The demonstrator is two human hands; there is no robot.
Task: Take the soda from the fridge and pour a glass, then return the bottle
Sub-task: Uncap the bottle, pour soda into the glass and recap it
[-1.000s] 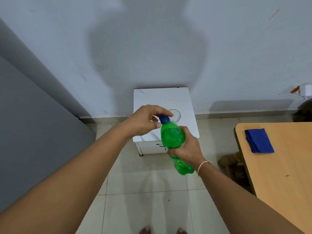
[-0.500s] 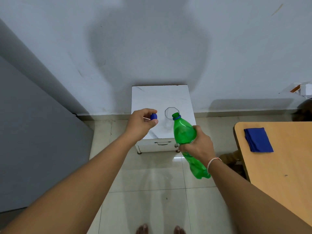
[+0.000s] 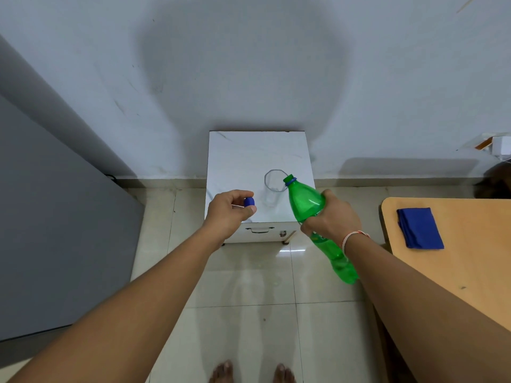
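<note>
My right hand (image 3: 330, 217) grips a green soda bottle (image 3: 307, 203) around its middle. The bottle is uncapped and tilted, its open neck leaning left over the rim of a clear glass (image 3: 273, 186). The glass stands upright on a small white cabinet (image 3: 237, 161) and looks empty. My left hand (image 3: 229, 212) pinches the blue bottle cap (image 3: 249, 201) between thumb and fingers, just left of the glass above the cabinet's front edge.
A grey fridge side (image 3: 55, 217) fills the left. A wooden table (image 3: 456, 258) with a folded blue cloth (image 3: 419, 228) stands on the right. The cabinet sits against a white wall, over a tiled floor (image 3: 249, 313). My bare feet show at the bottom.
The cap came off the bottle and my left hand carried it away to the left. My right hand moved the bottle right and tipped its neck toward the glass.
</note>
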